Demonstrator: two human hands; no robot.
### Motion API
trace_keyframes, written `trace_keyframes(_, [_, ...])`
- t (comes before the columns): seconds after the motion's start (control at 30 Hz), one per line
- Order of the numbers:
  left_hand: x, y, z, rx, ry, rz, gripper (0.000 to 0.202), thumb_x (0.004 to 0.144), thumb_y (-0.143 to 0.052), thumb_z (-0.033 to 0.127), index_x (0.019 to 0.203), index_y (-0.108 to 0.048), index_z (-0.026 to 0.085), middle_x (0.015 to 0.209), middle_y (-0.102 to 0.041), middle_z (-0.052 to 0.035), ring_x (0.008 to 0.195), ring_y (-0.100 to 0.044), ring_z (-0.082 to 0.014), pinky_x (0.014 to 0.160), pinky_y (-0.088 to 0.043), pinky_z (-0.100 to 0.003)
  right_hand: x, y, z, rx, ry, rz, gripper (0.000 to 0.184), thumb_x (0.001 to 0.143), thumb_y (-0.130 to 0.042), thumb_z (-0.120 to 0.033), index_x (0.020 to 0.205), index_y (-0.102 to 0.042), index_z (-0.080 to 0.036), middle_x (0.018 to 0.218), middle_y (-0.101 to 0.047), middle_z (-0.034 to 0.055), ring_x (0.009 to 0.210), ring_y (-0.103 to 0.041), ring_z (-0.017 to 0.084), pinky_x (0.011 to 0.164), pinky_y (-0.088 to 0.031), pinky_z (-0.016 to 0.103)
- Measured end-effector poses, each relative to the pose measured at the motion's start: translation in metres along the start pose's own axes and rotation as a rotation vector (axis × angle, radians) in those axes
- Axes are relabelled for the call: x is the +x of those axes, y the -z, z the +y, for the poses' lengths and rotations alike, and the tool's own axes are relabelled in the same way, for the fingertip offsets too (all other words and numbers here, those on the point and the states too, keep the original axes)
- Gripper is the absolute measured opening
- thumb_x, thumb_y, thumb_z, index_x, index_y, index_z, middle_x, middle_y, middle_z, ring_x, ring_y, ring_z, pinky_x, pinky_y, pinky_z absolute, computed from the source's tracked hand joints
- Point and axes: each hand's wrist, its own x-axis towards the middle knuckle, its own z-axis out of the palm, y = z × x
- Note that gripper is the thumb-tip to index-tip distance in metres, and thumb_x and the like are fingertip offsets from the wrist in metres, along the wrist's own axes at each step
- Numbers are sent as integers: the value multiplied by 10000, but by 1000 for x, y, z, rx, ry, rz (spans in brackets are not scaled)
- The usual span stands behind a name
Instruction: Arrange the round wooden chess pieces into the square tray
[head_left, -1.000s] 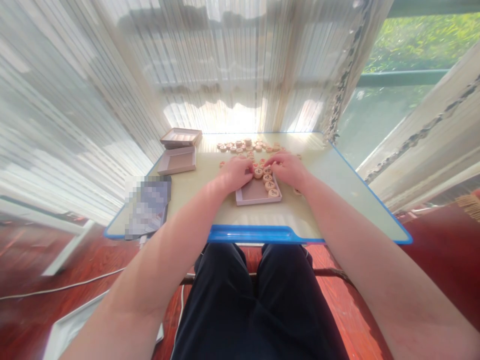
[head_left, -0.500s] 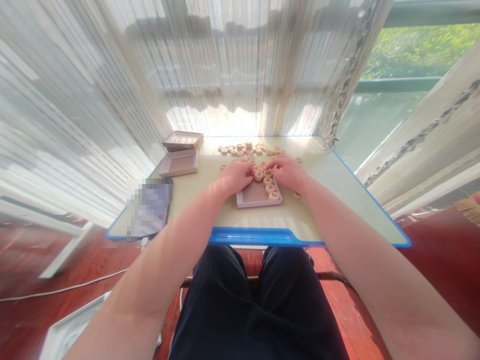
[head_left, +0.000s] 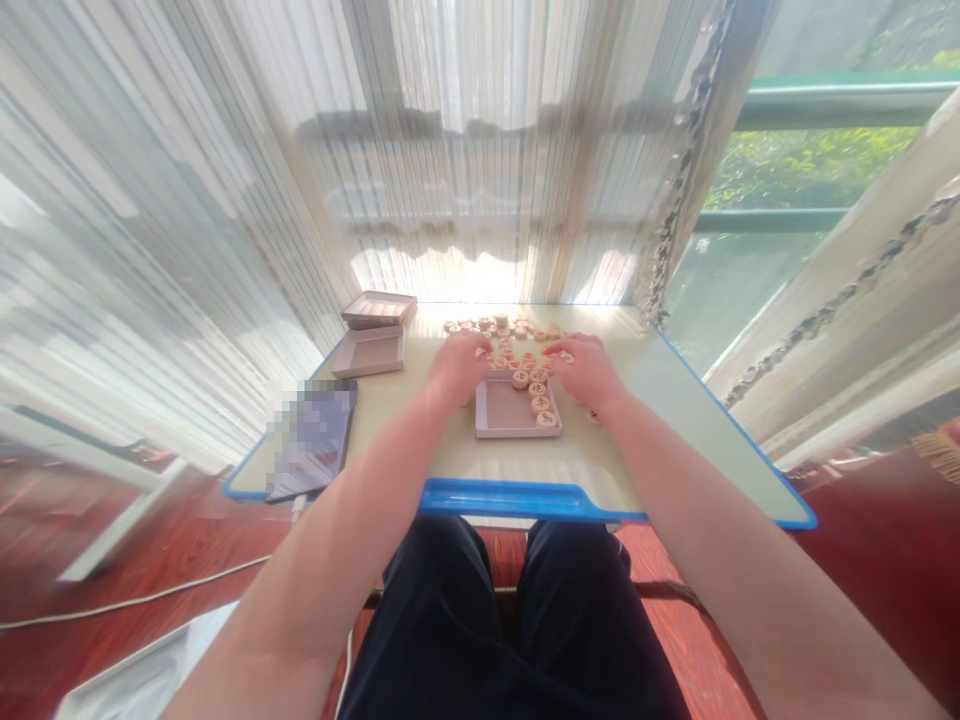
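Observation:
A shallow pinkish box tray (head_left: 499, 415) lies on the pale table (head_left: 675, 400) in front of me. Several round wooden game pieces (head_left: 537, 390) line its right side. More loose pieces (head_left: 499, 328) are scattered just beyond it. My left hand (head_left: 457, 366) rests at the tray's far left corner, its fingers curled down onto the loose pieces. My right hand (head_left: 589, 370) is at the far right corner, fingers bent and pinched among the pieces there. What either hand grips is hidden by the fingers.
Two more box halves (head_left: 371, 350) lie at the table's far left, one behind the other. A dark tablet (head_left: 315, 440) lies near the left front edge. The table has a blue rim (head_left: 510, 497). Sheer curtains hang close behind, and a cable runs across the red floor.
Both hands have moved off the tray's far end to the loose pieces just beyond it. The view has tilted, so the table sits lower in the picture.

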Motion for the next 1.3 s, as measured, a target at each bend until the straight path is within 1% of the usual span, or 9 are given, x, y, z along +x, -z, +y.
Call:
trace_keyframes(0.13, [5,-1,-15,13,128,62,352,787,-402,112,1023,-655,178,1096,-645,-71,1091,-541,-209,976,-410,-348,0,-3,-1,-14,-58,-7,284,757,-476,-204,902,-720,-212,1045,-634,64,1081,-478,253,991,-338,407])
trace_keyframes(0.3, [13,-10,-29,-19,207,98,355,826,-385,143,1061,-649,177,1100,-654,-81,1081,-563,-210,964,-425,-345,16,-5,-11,33,-46,-135,298,757,-467,-220,926,-713,-217,1052,-648,56,1096,-502,236,996,-346,389])
trace_keyframes(0.47, [17,-16,-39,-100,345,134,307,840,-402,223,995,-666,199,1016,-691,-77,982,-616,-227,864,-471,-344,50,-11,-26,-12,82,-301,305,758,-480,-202,954,-711,-235,1078,-655,45,1078,-537,230,962,-388,359])
trace_keyframes(0.63, [19,-14,-45,-191,473,130,311,848,-389,315,912,-674,209,843,-708,-56,816,-642,-212,707,-489,-317,83,-33,-37,-13,235,-457,272,760,-514,-188,937,-714,-240,1038,-679,35,977,-597,209,882,-444,322])
trace_keyframes(0.77, [18,-18,-49,-284,505,93,322,782,-438,229,1013,-663,215,813,-708,-32,749,-644,-190,683,-493,-301,94,-46,-36,47,339,-554,195,738,-581,-237,863,-727,-263,949,-688,16,886,-609,198,802,-470,311])
trace_keyframes(0.87, [17,-21,-51,-314,518,60,396,748,-422,162,1066,-651,215,757,-700,-22,694,-645,-186,669,-499,-309,94,-50,-33,76,403,-558,160,727,-595,-230,800,-735,-257,918,-675,18,918,-595,197,827,-459,305])
trace_keyframes(1.0, [16,-20,-50,-276,468,48,392,732,-425,152,1026,-674,222,818,-706,-31,823,-648,-212,736,-501,-329,95,-51,-28,56,405,-543,192,758,-564,-236,852,-732,-241,942,-670,31,955,-584,202,883,-443,320])
trace_keyframes(1.17, [15,-21,-52,-311,508,49,466,712,-390,114,1091,-639,221,875,-704,-31,810,-653,-206,708,-513,-325,102,-54,-13,-86,338,-382,341,835,-479,-310,1116,-659,-237,1244,-570,74,1172,-466,272,1021,-338,439])
trace_keyframes(1.3, [15,-25,-57,-334,507,125,505,681,-407,93,1135,-595,210,1107,-660,-42,1030,-602,-208,839,-502,-324,107,-58,2,-95,239,-384,495,852,-455,-459,1297,-517,-251,1444,-382,60,1334,-286,302,1079,-259,479])
